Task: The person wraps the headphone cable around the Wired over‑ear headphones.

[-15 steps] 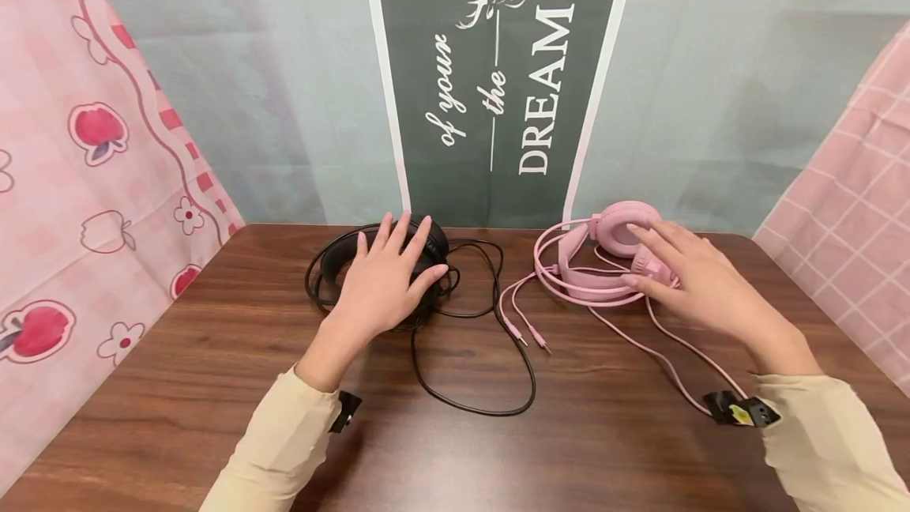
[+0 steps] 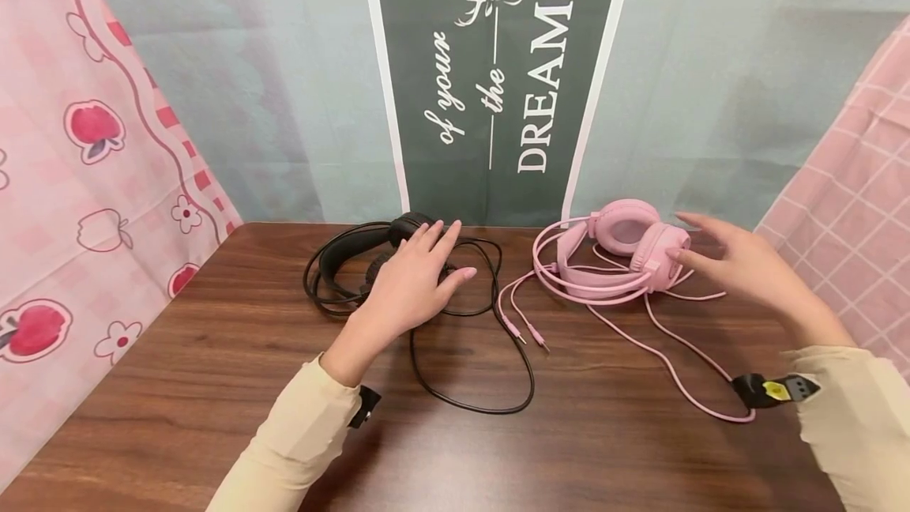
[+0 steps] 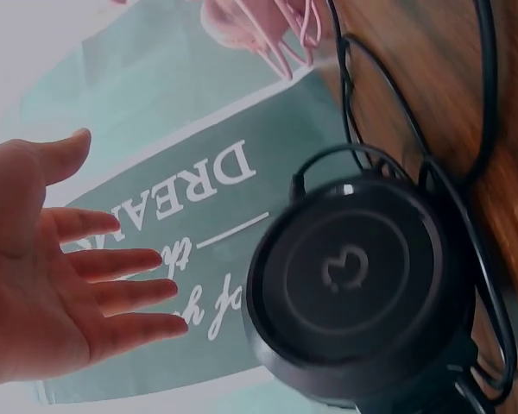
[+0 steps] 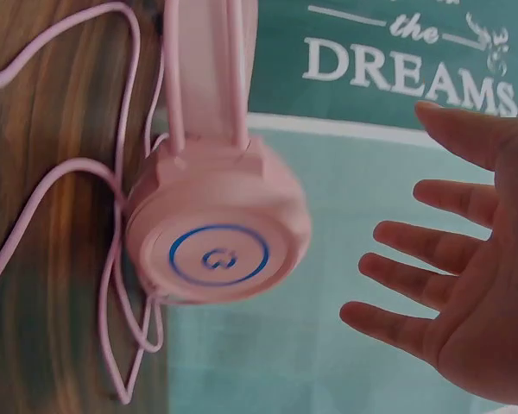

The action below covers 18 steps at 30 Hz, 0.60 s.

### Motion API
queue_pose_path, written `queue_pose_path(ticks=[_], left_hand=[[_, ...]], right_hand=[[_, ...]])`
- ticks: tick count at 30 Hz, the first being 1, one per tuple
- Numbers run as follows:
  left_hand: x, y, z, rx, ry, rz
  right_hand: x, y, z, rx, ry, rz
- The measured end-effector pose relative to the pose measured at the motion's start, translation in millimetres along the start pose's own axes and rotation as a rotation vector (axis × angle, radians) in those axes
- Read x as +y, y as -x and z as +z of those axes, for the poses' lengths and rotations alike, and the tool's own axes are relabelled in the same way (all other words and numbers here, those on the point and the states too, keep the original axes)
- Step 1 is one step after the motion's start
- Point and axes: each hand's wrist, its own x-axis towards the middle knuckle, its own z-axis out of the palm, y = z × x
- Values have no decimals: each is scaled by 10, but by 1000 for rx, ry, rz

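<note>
Black headphones (image 2: pixel 341 254) lie on the wooden table at the left, a black cable (image 2: pixel 490 411) looping out to their right. Over their right part hovers my left hand (image 2: pixel 412 284), fingers spread, hiding some of one ear cup. In the left wrist view that ear cup (image 3: pixel 354 272) stands apart from the fingers. Pink headphones (image 2: pixel 590 287) lie at the right, their two plugs (image 2: pixel 536 336) toward the middle. My right hand (image 2: pixel 746 275) is just right of the near pink ear cup (image 2: pixel 664 253), fingers extended and holding nothing; the right wrist view shows a gap to the cup (image 4: pixel 216 241).
A grey-green cloth with a dark lettered panel (image 2: pixel 490 196) hangs behind the table's back edge. Pink patterned cloth (image 2: pixel 107 180) borders the left side, and a pink checked cloth (image 2: pixel 853 204) the right. Pink cable (image 2: pixel 675 378) runs across the table beneath the right forearm.
Both hands have moved to the right. My left hand uncovers more of the black headband, and my right hand has shifted off the pink ear cups to their right side. Both headphones stay put.
</note>
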Motion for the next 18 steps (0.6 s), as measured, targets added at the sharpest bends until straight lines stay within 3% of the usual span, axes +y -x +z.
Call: queue_pose_path(ticks=[9,18], left_hand=[[146,-19,148,-6,95,39],[215,-61,277,-146,262,-30]], right_hand=[[272,-53,-27,-82,-71,140],[475,-112,10,-113,-72,139]])
